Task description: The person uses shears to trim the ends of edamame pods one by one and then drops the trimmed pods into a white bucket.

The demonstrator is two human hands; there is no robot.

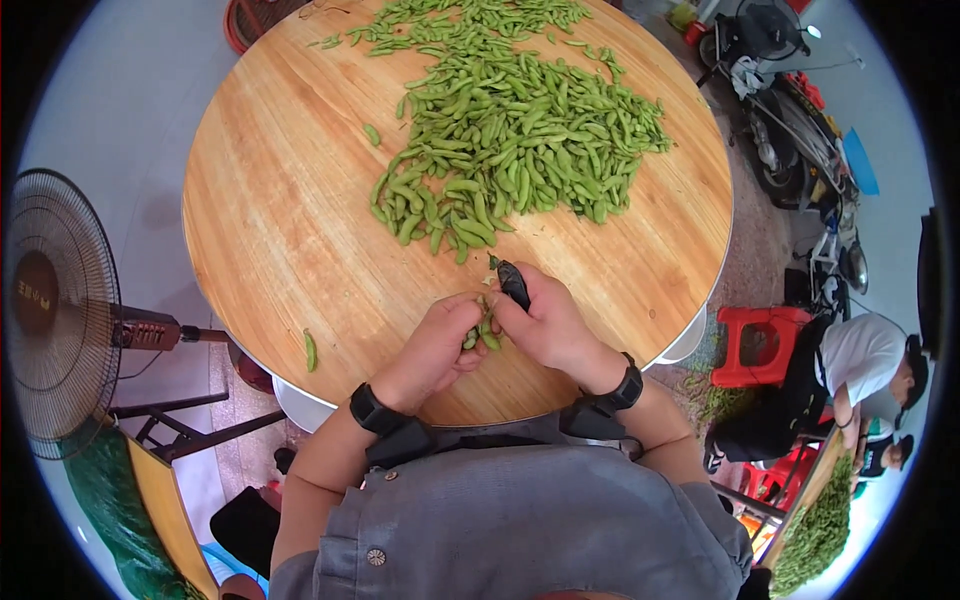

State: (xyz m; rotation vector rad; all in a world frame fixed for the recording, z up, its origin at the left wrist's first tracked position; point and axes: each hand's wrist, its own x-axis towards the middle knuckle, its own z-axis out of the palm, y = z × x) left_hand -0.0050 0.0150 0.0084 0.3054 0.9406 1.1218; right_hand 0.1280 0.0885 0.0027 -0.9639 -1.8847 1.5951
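Over the near part of the round wooden table [290, 210], my two hands meet. Several green soybean pods [487, 330] are pinched in my left hand [440, 345], which is closed around them. My right hand [548, 318] is closed on a small black-handled tool [513, 284]; its working end is hidden, so its exact kind does not show. The right fingertips touch the pods. Just beyond my hands spreads a large heap of green soybean pods [530, 140]. One loose pod [310, 350] lies left of my left hand, another [372, 134] beside the heap.
A standing fan [62, 310] is at the left. Right of the table are a red plastic stool [758, 346] and a motorbike [790, 150]. A person in a white top [862, 355] bends over at the right, near another table with a green pile [815, 535].
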